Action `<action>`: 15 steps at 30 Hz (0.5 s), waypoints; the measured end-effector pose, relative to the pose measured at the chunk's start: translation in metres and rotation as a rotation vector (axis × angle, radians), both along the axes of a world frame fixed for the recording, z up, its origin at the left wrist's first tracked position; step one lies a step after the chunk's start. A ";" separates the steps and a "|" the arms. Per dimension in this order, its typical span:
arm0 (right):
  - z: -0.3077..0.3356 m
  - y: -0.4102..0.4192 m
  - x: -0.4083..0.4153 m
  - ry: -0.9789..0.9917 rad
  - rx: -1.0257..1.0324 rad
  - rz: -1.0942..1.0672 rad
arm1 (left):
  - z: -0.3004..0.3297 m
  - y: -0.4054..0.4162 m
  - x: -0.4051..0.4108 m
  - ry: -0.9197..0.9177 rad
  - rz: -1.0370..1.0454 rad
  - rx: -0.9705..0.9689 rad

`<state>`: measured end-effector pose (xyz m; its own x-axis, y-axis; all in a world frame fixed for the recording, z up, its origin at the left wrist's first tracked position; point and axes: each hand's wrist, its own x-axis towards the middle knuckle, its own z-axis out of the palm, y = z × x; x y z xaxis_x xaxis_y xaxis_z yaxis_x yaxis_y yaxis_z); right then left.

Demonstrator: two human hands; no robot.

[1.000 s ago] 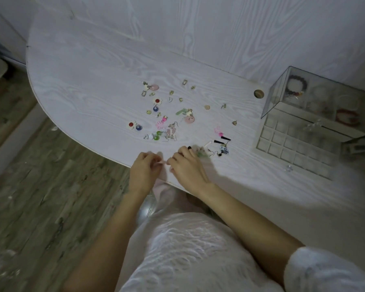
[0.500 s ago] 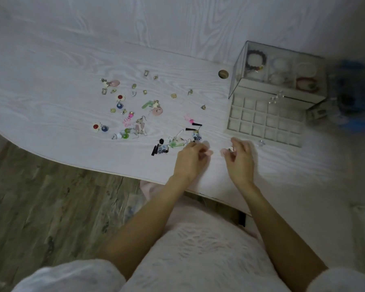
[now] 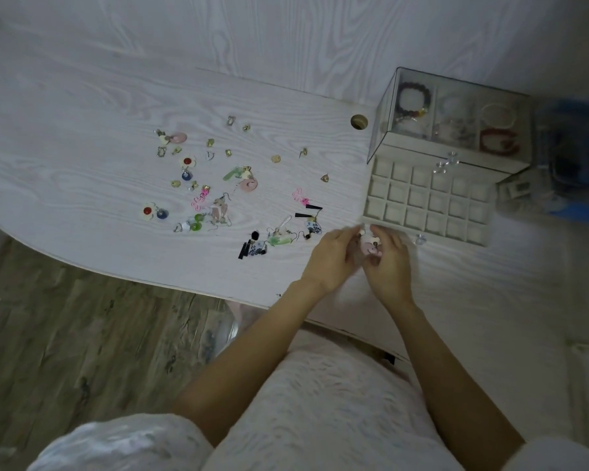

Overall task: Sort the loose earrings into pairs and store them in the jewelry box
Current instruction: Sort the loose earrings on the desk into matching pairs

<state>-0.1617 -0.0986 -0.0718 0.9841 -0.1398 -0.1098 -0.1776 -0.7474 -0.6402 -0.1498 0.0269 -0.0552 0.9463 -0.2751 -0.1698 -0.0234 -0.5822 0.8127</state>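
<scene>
Left hand (image 3: pixel 332 258) and right hand (image 3: pixel 386 263): raised together just in front of the jewelry box (image 3: pixel 432 185), fingers curled, both pinching a pink earring (image 3: pixel 369 246) held between them. Jewelry box: glass-lidded upper tier containing bracelets; lower drawer (image 3: pixel 425 205) pulled out, its gridded compartments showing. Loose earrings (image 3: pixel 218 185): scattered over the white wood-grain table (image 3: pixel 82 147), left of the box, among them a blue-and-white fan earring (image 3: pixel 312 227) lying near the left hand's fingertips.
</scene>
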 end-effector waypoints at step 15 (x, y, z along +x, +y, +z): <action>0.019 0.069 0.038 -0.161 -0.221 0.474 | -0.011 0.133 -0.032 -0.062 0.478 0.326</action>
<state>-0.1232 -0.0293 -0.0525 0.9469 0.3201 0.0290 0.2983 -0.8417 -0.4500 -0.1816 0.1596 -0.0657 0.9634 0.2426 -0.1139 0.2617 -0.7598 0.5951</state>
